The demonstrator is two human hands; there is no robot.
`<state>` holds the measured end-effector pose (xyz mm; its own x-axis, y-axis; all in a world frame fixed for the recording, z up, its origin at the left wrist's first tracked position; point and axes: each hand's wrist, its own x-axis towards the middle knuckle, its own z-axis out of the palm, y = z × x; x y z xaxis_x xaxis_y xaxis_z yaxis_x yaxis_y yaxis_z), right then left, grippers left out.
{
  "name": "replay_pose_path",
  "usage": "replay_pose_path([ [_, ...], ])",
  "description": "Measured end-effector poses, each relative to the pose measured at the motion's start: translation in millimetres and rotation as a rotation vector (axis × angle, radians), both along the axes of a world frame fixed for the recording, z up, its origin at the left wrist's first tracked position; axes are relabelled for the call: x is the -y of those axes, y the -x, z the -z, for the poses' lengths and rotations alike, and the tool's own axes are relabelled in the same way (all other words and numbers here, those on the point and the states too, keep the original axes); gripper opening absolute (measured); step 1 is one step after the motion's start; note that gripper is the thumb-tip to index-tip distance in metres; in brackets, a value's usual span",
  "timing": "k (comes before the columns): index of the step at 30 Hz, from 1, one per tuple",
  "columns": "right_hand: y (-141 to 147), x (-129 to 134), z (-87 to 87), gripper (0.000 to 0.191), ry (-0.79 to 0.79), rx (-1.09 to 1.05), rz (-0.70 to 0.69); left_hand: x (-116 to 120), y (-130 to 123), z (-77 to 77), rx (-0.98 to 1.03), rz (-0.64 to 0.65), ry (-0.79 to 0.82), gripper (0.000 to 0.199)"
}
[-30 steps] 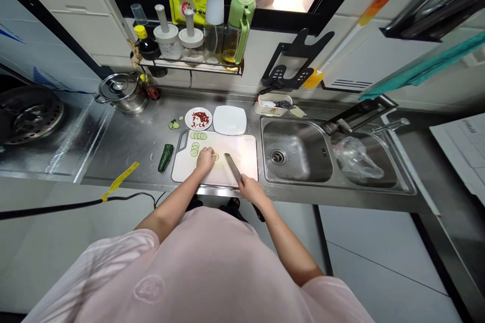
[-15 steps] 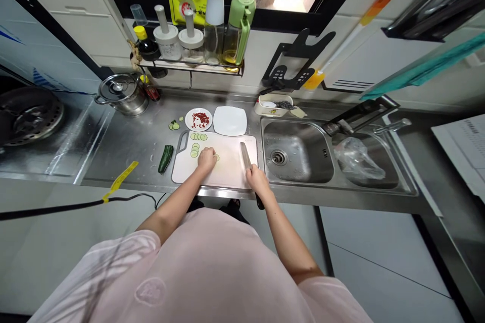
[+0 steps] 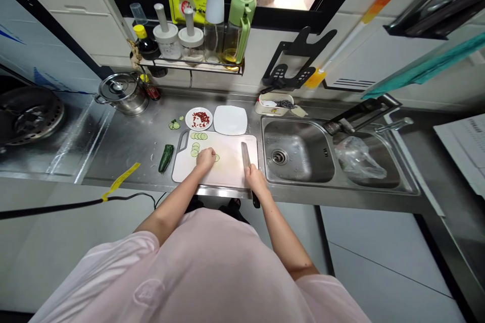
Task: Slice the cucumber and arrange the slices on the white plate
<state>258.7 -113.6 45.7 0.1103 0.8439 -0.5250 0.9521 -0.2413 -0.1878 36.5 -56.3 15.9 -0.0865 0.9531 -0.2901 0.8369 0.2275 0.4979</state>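
My left hand [image 3: 205, 159] is closed over the middle of the white cutting board [image 3: 231, 174]; what its fingers hold, if anything, is hidden. A cucumber slice [image 3: 216, 158] lies just right of it. My right hand [image 3: 256, 180] grips a knife [image 3: 245, 154] by its dark handle, the blade pointing away over the board's right part. Several cucumber slices [image 3: 199, 136] form a row at the board's upper left, with more slices [image 3: 195, 149] below them. Left of the board lies a cucumber piece [image 3: 165, 158].
Behind the board stand a plate of red pieces [image 3: 199, 119] and a white plate [image 3: 230, 120]. The sink [image 3: 297, 154] is at the right, with a plastic bag [image 3: 359, 157] in its second basin. A lidded pot [image 3: 122, 94] stands back left.
My left hand has shifted slightly left, and more of the slice beside it shows. My right hand has moved a little left with the knife, whose handle now points more straight back.
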Motion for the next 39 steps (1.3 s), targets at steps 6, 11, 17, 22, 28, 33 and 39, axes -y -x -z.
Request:
replay_pose_path([
  [6,0.3,0.0,-0.2,0.040,0.012,-0.005,0.001,7.5,4.9,4.4,0.129,-0.059,-0.007,0.009],
  [11,0.9,0.4,-0.6,0.039,0.010,-0.010,0.017,19.1,11.3,3.6,0.199,-0.106,-0.039,0.012],
  [17,-0.6,0.7,4.4,0.039,-0.020,-0.028,0.000,33.4,26.7,1.8,0.190,-0.142,-0.056,0.011],
  [22,-1.0,-0.3,6.9,0.038,-0.032,-0.018,-0.028,39.6,47.1,1.5,0.161,-0.212,-0.089,0.013],
  [28,1.4,-0.6,5.1,0.038,-0.029,0.006,-0.050,42.3,72.3,5.9,0.122,-0.299,-0.135,0.013],
  [33,3.3,0.0,4.0,0.038,-0.034,0.022,-0.052,38.8,79.5,10.9,0.073,-0.332,-0.147,0.010],
  [39,2.8,0.3,5.4,0.037,-0.045,0.010,-0.064,39.0,76.2,9.5,0.002,-0.333,-0.165,0.010],
])
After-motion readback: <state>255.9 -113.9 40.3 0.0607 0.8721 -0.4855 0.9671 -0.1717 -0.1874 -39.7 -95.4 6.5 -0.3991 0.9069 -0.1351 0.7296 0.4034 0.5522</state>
